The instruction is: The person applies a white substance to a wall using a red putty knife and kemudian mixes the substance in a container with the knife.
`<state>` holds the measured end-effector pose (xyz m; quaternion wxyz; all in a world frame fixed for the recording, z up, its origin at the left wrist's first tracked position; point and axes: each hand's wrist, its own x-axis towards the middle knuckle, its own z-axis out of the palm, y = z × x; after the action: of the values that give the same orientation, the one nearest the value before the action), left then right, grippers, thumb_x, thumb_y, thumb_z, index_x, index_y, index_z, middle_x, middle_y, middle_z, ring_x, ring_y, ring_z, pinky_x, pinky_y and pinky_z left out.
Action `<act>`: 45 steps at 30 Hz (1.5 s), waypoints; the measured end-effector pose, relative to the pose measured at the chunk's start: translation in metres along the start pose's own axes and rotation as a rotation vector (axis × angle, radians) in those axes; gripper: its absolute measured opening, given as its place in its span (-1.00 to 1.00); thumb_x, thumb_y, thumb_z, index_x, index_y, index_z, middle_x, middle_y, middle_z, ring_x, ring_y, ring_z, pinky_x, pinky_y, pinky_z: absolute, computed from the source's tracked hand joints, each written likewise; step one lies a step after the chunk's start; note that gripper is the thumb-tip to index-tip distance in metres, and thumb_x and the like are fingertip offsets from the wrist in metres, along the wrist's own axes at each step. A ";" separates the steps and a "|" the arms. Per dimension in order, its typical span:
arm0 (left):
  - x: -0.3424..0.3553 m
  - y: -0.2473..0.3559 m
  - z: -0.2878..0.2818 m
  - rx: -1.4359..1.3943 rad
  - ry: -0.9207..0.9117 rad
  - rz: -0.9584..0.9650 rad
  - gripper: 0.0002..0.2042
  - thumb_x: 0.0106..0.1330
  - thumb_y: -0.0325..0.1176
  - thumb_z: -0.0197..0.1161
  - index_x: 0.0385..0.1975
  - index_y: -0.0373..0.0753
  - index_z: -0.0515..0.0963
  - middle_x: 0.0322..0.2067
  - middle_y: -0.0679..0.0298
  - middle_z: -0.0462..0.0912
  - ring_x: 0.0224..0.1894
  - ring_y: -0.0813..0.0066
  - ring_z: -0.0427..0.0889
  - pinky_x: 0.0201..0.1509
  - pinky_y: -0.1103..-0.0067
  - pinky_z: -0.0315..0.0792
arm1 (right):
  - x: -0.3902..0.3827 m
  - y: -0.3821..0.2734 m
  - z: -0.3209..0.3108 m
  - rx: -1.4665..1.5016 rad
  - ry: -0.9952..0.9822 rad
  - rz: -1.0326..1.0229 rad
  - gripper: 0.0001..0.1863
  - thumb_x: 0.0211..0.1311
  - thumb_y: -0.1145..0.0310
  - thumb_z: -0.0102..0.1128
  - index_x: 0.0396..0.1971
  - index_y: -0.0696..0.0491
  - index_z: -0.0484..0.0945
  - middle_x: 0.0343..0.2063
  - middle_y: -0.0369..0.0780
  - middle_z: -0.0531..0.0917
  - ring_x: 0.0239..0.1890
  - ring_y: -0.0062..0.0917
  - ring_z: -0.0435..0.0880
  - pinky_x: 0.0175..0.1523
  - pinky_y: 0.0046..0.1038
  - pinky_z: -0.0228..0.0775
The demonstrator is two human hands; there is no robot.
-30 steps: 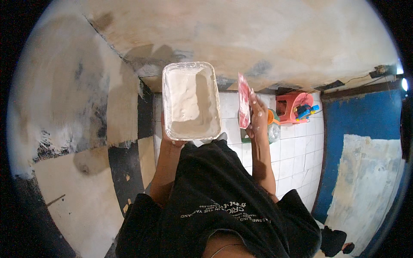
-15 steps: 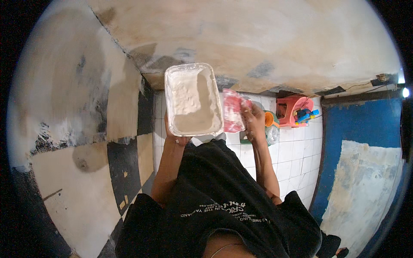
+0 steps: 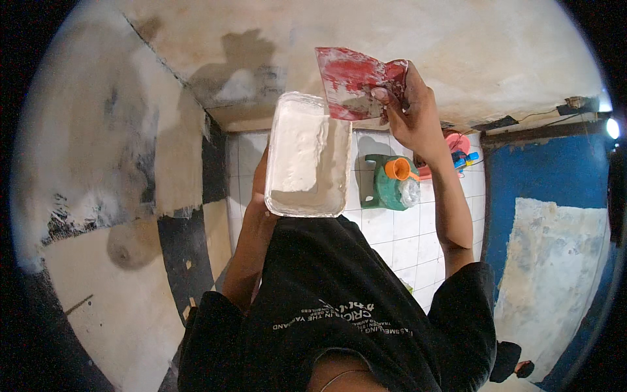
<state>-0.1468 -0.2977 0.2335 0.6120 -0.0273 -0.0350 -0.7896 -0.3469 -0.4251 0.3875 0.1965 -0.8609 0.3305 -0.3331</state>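
Two bare hands are at work in front of the person. The left hand (image 3: 260, 186) is at the near left side of an off-white rectangular tray (image 3: 307, 212), which lies just to its right and seems to rest on it. Its fingers are hidden behind the tray, so I cannot tell whether they are spread or pressed together.

The right hand (image 3: 416, 117) is raised farther from the body than the left, pinching the right edge of a flat red scraper (image 3: 346, 73), with the thumb on the face turned to the viewer. This blade, smeared with whitish streaks, extends leftward from the right hand, its lower edge close to the tray's far right corner; whether they touch, I cannot tell. Between the two hands, inside the tray, smooth white paste (image 3: 295, 147) is heaped toward the left hand's side, with a shadowed strip nearer the right.

Below the right hand, on the white tiled floor (image 3: 401, 225), stands a green container (image 3: 385, 186) with an orange cup (image 3: 396, 168) at its top. Just right of that hand's wrist, partly hidden by the forearm, is a pink object (image 3: 458, 141) with a blue item (image 3: 465, 161) beside it. Beyond both hands rises a patchy beige wall (image 3: 470, 46); well to the right of the right hand is a blue panel (image 3: 548, 166).
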 end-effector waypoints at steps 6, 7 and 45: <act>-0.002 -0.010 0.021 0.180 0.244 0.023 -0.51 0.46 -0.07 -0.21 0.26 -0.25 0.19 0.16 0.09 0.40 0.11 0.23 0.49 0.19 0.30 0.41 | -0.016 0.001 0.002 0.194 -0.083 0.149 -0.88 0.26 0.52 0.06 -0.25 0.17 0.35 -0.62 -0.34 0.46 -0.66 -0.76 0.35 -0.58 -0.63 0.18; -0.002 -0.012 0.023 0.183 0.248 0.010 -0.51 0.46 -0.07 -0.22 0.25 -0.25 0.20 0.15 0.09 0.40 0.11 0.23 0.50 0.18 0.30 0.42 | -0.019 0.001 0.002 0.195 -0.086 0.173 -0.88 0.26 0.53 0.06 -0.25 0.17 0.35 -0.61 -0.33 0.46 -0.66 -0.77 0.35 -0.59 -0.64 0.18; 0.013 -0.031 -0.013 -0.070 0.020 0.018 -0.50 0.44 0.00 -0.20 0.24 -0.20 0.20 0.11 0.09 0.41 0.09 0.19 0.48 0.10 0.25 0.48 | -0.078 -0.035 0.036 0.171 0.107 0.141 -0.84 0.16 0.52 0.16 -0.27 0.17 0.42 -0.57 -0.18 0.57 -0.61 -0.48 0.57 -0.49 -0.51 0.36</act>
<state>-0.1804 -0.3031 0.2212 0.6180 -0.0411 -0.0007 -0.7851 -0.3494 -0.3415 0.3474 0.2744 -0.7966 0.3707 -0.3909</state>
